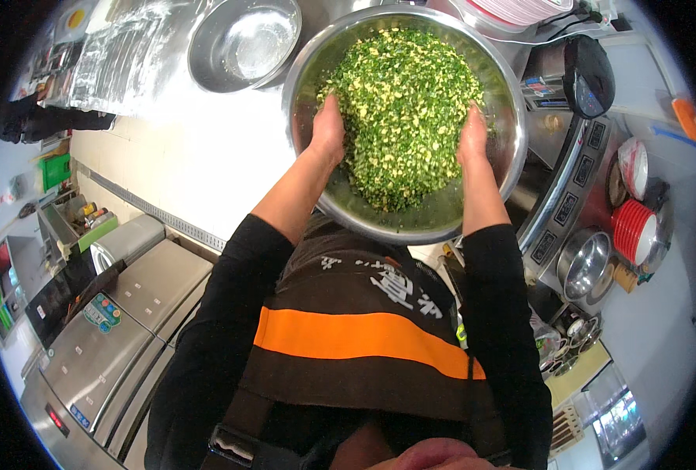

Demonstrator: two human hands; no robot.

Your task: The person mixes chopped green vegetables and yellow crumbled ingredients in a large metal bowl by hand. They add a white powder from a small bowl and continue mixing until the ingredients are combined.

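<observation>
A wide stainless steel bowl sits in front of my body, holding a large heap of chopped green leaves mixed with small yellow bits. At the heap's left side, my left hand reaches inside the rim with its thumb side up. My right hand is in the bowl at the opposite side, also thumb side up, with bits stuck to its skin. Both hands touch the mixture. Most of their fingers are hidden in or under it, so their grip is not visible.
Left of the bowl, an emptier metal basin stands near a flour-dusted steel worktop. A black-lidded appliance and a cooker with control panels are at right. Steel refrigeration units stand lower left; another person's dark-clothed legs show far left.
</observation>
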